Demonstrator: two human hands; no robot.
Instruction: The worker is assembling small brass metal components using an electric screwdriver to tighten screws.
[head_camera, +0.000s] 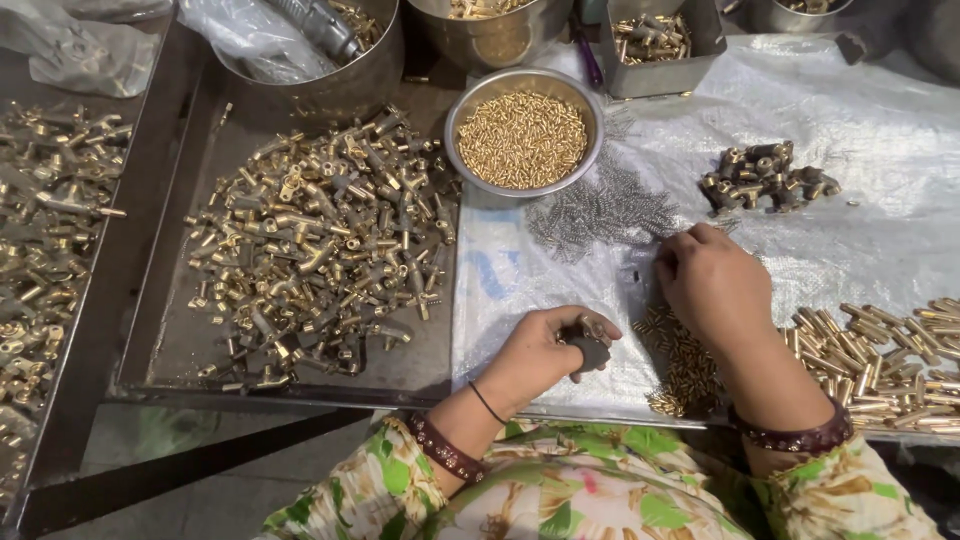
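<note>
**Bench, head view: dark fitting in left hand, right hand at the springs**

Left hand (545, 352) near the front edge of the white plastic sheet (880, 130), fingers curled and pinching a small dark fitting (592, 347). A brass stub shows at its top, pointing up and away from the person; long axis roughly upright, slightly tilted.

Right hand (712, 285) palm down, fingers drawn together, tips touching the edge of a loose heap of thin grey springs (600, 212) mid-sheet. Whether it pinches one: cannot tell.

Surroundings: steel bowl of small brass pins (522, 138) just behind the springs, at the sheet's left edge. Cluster of dark assembled fittings (765, 177) toward the far right. Brass tubes (880, 360) along the front right edge, long axes mostly left-right. Small brass pieces (680, 365) lie under the right wrist, partly hidden by it.

Left of the sheet: dark metal tray (170, 340) heaped with mixed brass fittings (320, 235). Far edge: larger steel bowls and a grey box of brass parts (655, 40). Clear plastic bag (250, 35) in the far-left bowl. No readable labels.
</note>
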